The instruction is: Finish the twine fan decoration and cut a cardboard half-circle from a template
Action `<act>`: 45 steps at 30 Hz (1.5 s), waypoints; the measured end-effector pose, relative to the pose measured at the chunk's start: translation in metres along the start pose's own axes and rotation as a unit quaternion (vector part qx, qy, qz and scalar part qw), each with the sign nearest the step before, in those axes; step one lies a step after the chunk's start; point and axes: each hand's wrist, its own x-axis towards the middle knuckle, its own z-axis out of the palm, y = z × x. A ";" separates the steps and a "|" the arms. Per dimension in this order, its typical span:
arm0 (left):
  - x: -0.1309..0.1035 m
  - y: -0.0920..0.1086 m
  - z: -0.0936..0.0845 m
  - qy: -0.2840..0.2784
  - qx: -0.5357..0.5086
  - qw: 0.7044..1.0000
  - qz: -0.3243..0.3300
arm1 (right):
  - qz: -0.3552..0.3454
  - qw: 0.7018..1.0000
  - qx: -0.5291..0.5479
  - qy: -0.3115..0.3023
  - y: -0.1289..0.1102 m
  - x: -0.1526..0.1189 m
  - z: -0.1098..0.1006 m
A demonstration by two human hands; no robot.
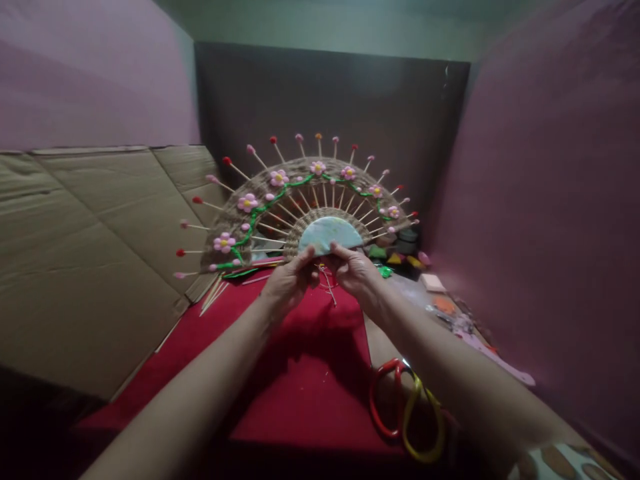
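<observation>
A woven half-round fan (265, 181) is held upright above the table. Pink flowers with yellow centres and a green vine run along its outer band, and thin sticks tipped with red, pink and orange beads stick out past the rim. My left hand (295, 277) pinches the bottom of the pale blue half-disc (330, 233) at the fan's centre, thumb in front. Beside it, my right hand (353, 268) grips the same lower edge from the right. A string hangs below, between both hands.
Red cloth (300, 400) covers the table. Scissors with red and yellow handles (407, 407) lie near the front right edge. Loose sticks (213, 297) rest at left, by a cardboard panel (90, 267). Craft bits and a pale block (433, 283) lie at right.
</observation>
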 end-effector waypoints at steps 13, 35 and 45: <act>0.007 -0.003 -0.014 0.042 -0.079 0.995 -0.045 | 0.023 0.966 -0.255 -0.037 0.002 -0.047 -0.065; -0.007 -0.013 -0.008 -0.050 -0.032 0.998 0.033 | 0.152 0.948 -0.121 -0.253 0.021 -0.069 -0.080; -0.004 -0.011 -0.015 -0.054 -0.031 0.997 0.049 | 0.180 0.922 -0.145 -0.311 0.018 -0.070 -0.083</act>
